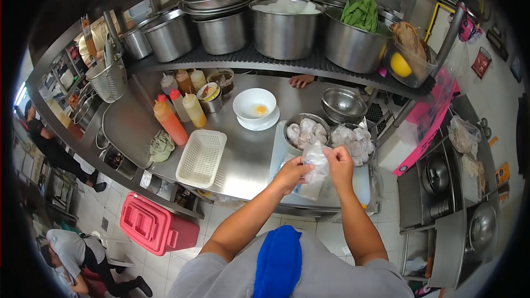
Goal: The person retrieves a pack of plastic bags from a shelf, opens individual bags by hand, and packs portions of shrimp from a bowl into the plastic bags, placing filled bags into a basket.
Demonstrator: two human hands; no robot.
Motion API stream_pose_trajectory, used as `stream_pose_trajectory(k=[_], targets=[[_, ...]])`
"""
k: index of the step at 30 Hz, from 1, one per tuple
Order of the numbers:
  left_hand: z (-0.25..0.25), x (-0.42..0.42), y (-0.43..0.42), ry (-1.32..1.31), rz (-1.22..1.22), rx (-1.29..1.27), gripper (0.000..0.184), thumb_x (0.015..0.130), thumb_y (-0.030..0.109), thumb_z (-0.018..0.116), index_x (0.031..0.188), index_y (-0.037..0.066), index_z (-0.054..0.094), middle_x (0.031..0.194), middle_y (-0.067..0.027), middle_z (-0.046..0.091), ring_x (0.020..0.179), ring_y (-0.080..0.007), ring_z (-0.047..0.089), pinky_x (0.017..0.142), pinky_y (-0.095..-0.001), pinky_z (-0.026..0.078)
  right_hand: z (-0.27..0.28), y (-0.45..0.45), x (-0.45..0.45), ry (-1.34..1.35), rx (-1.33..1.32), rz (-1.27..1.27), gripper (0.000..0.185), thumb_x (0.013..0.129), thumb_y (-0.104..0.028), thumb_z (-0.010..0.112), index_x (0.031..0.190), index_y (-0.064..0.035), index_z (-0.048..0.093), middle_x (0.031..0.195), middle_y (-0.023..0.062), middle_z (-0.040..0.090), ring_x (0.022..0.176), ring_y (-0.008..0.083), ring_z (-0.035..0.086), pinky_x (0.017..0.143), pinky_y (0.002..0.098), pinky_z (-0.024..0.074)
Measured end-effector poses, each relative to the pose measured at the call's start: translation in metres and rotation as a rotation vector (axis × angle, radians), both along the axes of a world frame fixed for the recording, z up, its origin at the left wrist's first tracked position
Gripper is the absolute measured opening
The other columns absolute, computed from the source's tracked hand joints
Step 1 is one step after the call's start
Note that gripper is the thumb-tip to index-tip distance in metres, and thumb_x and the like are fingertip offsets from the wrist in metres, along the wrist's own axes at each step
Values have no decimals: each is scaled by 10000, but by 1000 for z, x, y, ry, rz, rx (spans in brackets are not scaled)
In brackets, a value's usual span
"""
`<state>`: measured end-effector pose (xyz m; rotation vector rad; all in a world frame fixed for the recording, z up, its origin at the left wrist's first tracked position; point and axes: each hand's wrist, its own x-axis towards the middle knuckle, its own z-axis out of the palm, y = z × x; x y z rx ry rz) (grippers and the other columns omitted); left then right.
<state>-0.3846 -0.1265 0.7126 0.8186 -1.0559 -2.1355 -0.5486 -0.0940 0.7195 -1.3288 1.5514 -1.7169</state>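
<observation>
A thin clear plastic bag (316, 159) is pinched between my two hands over the front edge of the counter. My left hand (292, 176) grips its left side with fingers closed. At its upper right, my right hand (338, 161) pinches the edge. Just beyond the bag stands a metal bowl (286, 135) of whitish bagged portions (307, 131). Another heap of wrapped portions (354, 143) sits to the right, near my right hand. Below the hands, white plastic sheets or bags (310, 191) lie on a pale board (360, 185).
A white bowl (254, 101) holding egg, a white plastic basket (201, 159), squeeze bottles (171, 123) and a metal colander (343, 105) share the steel counter. Large pots (285, 30) line the shelf above. A red lidded bin (157, 223) stands on the floor. Other people are around; one hand (301, 80) rests across the counter.
</observation>
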Motion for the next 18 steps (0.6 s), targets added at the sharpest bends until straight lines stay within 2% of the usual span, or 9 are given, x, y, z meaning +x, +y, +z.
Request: stream_pose_trajectory(k=[2,4,5,8,10,12,15,18], targets=[[2,2,1,3,-51,43,275,857,163,632,1080,35,533,1024,-75,625,895,-204,640,774,-340,535,9,0,-5,-3,1,-19,261,853,-177,662,703,-86,468,597,-47,424,550,43,370,490,220,338],[6,5,-2,-26,-30,29,235,881,135,582,1092,37,550,1022,-85,628,892,-216,648,778,-344,547,20,1,-11,-423,68,-28,266,888,-214,618,708,-101,458,596,-44,446,518,36,403,457,204,336],[7,9,-6,-37,14,38,218,891,133,559,1087,39,561,1021,-87,631,886,-215,648,772,-341,547,21,-1,-19,-429,46,-52,261,925,-256,557,723,-138,440,578,-54,434,494,37,415,443,189,337],[-2,12,-10,-45,95,19,189,914,131,501,1058,48,590,1013,-86,640,897,-205,639,765,-342,548,18,-2,-30,-564,-10,0,230,899,-234,601,755,-104,478,619,-41,478,527,39,446,448,198,364],[-5,13,-13,93,216,39,235,920,162,491,1115,48,557,1028,-75,625,900,-185,610,764,-323,542,10,-1,-25,-525,40,20,189,890,-226,610,804,-93,508,650,-36,499,555,47,467,469,201,385],[-5,18,-15,89,218,44,240,914,168,497,1112,46,555,1035,-79,618,915,-190,599,768,-343,542,6,3,-21,-484,96,42,161,880,-218,619,852,-82,538,682,-32,521,584,55,488,490,204,406],[-8,27,-20,68,203,60,242,904,179,508,1099,43,552,1041,-80,603,922,-198,583,770,-377,539,13,14,-16,-279,344,271,167,859,-154,611,994,-62,575,760,-14,573,653,80,529,565,227,447],[-27,37,-27,44,218,98,221,894,178,516,1059,36,557,997,-73,592,885,-194,576,749,-403,534,-12,7,-34,-246,275,235,121,877,-145,585,962,-61,570,744,-16,560,639,74,518,562,224,437]])
